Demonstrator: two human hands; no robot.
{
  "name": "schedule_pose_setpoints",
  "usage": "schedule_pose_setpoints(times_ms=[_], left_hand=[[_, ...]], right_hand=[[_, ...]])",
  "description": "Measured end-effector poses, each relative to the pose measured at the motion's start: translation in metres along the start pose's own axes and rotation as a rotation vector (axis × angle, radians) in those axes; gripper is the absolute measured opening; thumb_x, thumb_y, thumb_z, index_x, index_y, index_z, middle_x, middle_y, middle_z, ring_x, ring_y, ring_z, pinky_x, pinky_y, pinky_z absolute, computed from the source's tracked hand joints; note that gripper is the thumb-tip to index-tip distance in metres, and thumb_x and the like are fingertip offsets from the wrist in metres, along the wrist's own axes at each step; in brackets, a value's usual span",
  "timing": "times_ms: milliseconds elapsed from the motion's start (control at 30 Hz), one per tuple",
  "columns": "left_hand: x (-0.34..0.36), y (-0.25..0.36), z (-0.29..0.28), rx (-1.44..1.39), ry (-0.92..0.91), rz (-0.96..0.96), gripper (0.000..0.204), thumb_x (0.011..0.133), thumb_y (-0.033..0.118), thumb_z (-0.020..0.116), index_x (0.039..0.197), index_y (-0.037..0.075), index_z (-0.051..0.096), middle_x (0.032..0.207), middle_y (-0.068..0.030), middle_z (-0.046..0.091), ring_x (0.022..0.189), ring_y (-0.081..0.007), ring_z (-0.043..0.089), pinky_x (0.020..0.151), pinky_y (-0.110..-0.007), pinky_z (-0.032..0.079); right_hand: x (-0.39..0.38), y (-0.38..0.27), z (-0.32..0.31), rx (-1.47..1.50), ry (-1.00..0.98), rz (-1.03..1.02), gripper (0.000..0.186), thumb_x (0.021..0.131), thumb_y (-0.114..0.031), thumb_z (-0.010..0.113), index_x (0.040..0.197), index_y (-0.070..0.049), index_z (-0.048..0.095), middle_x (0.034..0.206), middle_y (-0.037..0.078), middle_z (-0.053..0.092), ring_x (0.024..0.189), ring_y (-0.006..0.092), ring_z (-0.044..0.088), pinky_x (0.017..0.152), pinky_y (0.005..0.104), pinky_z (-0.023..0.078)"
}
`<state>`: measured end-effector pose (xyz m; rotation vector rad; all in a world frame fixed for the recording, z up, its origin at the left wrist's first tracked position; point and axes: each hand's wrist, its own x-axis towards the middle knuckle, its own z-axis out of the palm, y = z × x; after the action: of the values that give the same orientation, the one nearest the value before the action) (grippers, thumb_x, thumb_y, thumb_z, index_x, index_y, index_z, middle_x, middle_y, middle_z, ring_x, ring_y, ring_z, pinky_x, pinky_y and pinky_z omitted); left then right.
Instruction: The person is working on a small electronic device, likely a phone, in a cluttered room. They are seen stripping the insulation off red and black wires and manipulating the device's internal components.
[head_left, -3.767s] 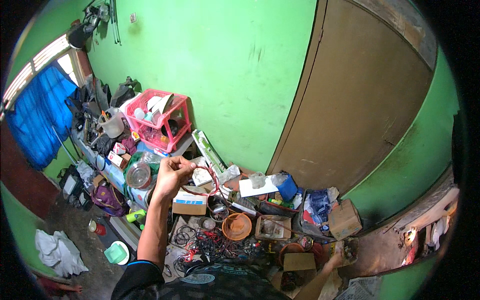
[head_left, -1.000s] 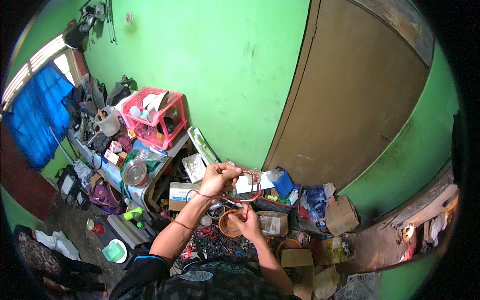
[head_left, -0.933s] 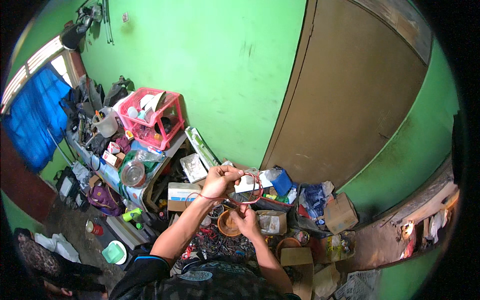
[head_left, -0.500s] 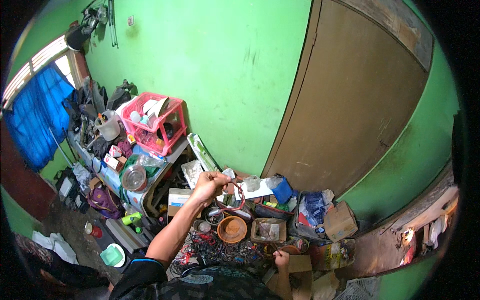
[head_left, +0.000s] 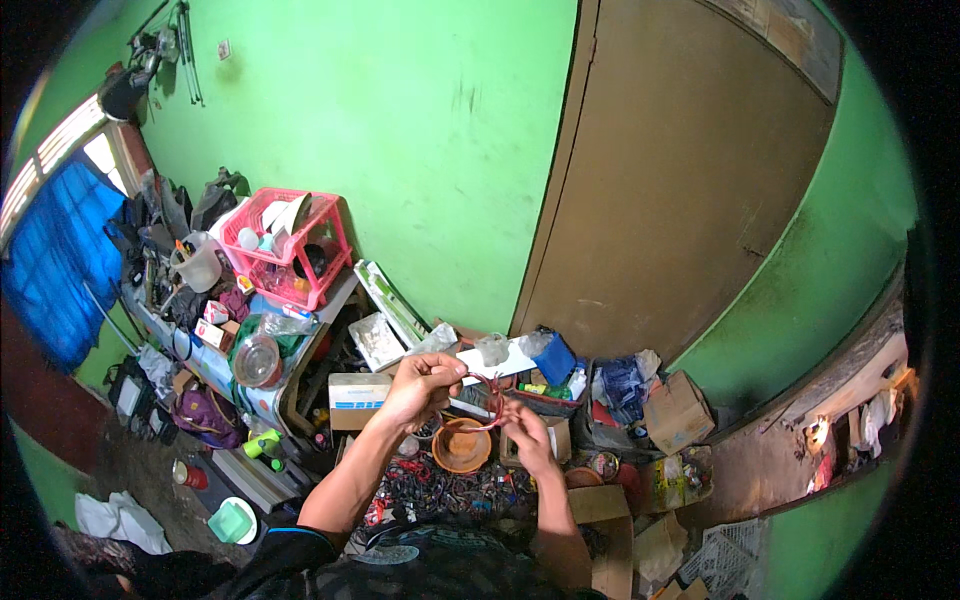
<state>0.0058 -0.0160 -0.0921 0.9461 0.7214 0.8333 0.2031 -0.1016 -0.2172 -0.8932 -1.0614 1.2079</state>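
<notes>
A loop of thin dark-red cable [head_left: 497, 392] is held up in front of me, above the boxes. My left hand [head_left: 422, 390] is closed, pinching the loop's left side between thumb and fingers. At the loop's right side, my right hand [head_left: 527, 436] has its fingers bent around the cable. Beneath the loop stands an orange-brown bowl [head_left: 462, 447]. Nearer my body spreads a tangled heap of dark and coloured wires [head_left: 455, 498].
A pink rack [head_left: 315, 245] with dishes stands on the cluttered table at left. A white-and-blue carton [head_left: 358, 393] sits beside my left wrist. Beyond the hands lies a blue container [head_left: 553, 357]; a cardboard box [head_left: 680, 412] is at right. A brown door [head_left: 690, 180] rises behind.
My right hand has come up from low right to the cable beside my left hand. The cable, hanging from the left hand before, is now a loop between both. My view has shifted slightly.
</notes>
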Motion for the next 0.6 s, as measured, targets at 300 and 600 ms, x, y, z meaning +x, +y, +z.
schedule_pose_setpoints(times_ms=[300,600], left_hand=[[-0.025,0.008,-0.012,0.286,-0.210,0.077,0.028,0.091,0.002,0.042,0.110,0.000,0.061,0.069,0.0013,0.054,0.050,-0.0033,0.039,0.045,-0.020,0.029],[-0.017,-0.015,-0.009,0.708,-0.134,0.304,0.028,0.081,0.020,0.073,0.098,-0.003,0.067,0.082,-0.0064,0.068,0.073,-0.0068,0.058,0.065,-0.025,0.048]], right_hand=[[0.023,-0.042,0.032,-0.351,-0.062,-0.104,0.010,0.085,-0.001,0.056,0.086,0.005,0.064,0.079,0.003,0.065,0.074,0.0081,0.056,0.069,0.0258,0.045],[0.029,-0.086,0.030,-0.469,-0.023,-0.010,0.015,0.082,-0.010,0.064,0.083,0.005,0.066,0.071,0.002,0.062,0.063,0.0061,0.050,0.056,0.0244,0.039]])
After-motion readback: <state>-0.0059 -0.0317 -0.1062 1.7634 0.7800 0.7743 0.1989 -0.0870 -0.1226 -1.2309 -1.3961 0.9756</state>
